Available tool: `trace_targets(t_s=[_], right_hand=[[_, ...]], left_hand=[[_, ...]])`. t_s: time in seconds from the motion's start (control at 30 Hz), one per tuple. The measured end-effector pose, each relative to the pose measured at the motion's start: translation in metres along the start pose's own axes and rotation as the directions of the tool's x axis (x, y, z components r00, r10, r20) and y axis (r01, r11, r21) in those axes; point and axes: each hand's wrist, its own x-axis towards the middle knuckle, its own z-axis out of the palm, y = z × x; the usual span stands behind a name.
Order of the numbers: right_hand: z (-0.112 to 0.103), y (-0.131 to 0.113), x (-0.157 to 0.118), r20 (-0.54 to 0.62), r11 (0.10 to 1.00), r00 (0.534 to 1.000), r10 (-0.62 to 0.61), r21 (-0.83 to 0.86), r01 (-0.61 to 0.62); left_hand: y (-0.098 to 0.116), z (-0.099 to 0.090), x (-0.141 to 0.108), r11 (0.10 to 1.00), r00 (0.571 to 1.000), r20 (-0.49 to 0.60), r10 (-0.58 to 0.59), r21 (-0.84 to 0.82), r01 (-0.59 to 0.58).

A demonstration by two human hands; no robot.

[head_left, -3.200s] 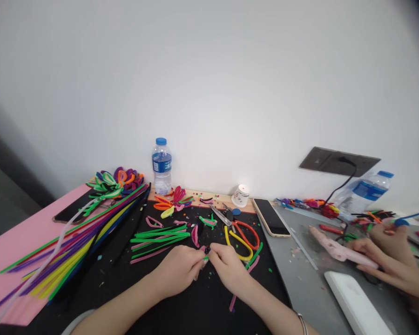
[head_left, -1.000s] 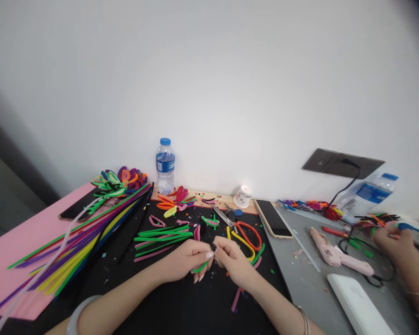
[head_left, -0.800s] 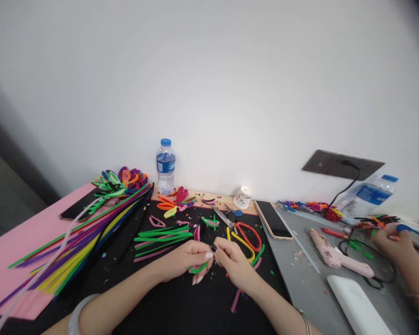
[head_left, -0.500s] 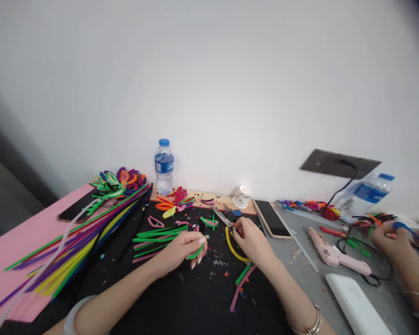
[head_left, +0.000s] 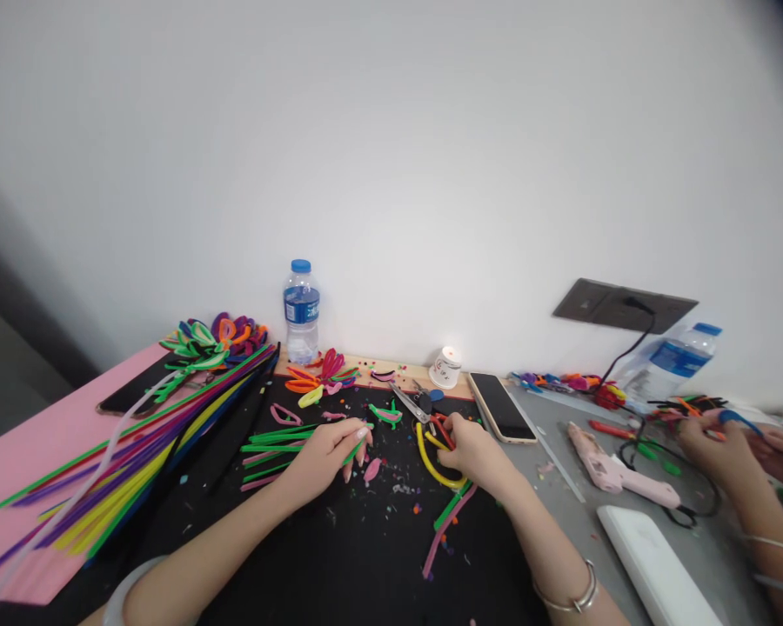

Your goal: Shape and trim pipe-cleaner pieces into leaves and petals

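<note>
Two blue-labelled bottles (head_left: 301,306), lettering too small; left hand (head_left: 331,456) pinching green strip (head_left: 353,452), right hand (head_left: 475,454) gripping scissors (head_left: 421,412).

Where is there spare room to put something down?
The black mat looks mostly bare between the forearms, nearer than the scraps; so does the pink sheet left of the black phone. Around the scissors it's crowded.

A short, green fuzzy pipe cleaner (head_left: 352,453), held aslant and partly covered, is left of the metal-bladed scissors (head_left: 424,417) with red and yellow loop handles, which lie flat, blades towards the black-topped table's (head_left: 339,556) far edge.
</note>
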Motion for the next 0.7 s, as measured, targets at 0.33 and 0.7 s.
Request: trace_targets(t_s=[0.33,0.7], right_hand=[[0.014,-0.003,0.007,-0.239,0.999,0.971,0.014,0.051,-0.002],[0.008,-0.015,-0.004,-0.284,0.958,0.949,-0.138,0.206,0.201]], left_hand=[[-0.008,0.004,0.008,0.996,0.996,-0.084,0.016,0.094,-0.008],[-0.009,0.017,0.03,0.985,0.968,-0.213,0.136,0.135,-0.108]])
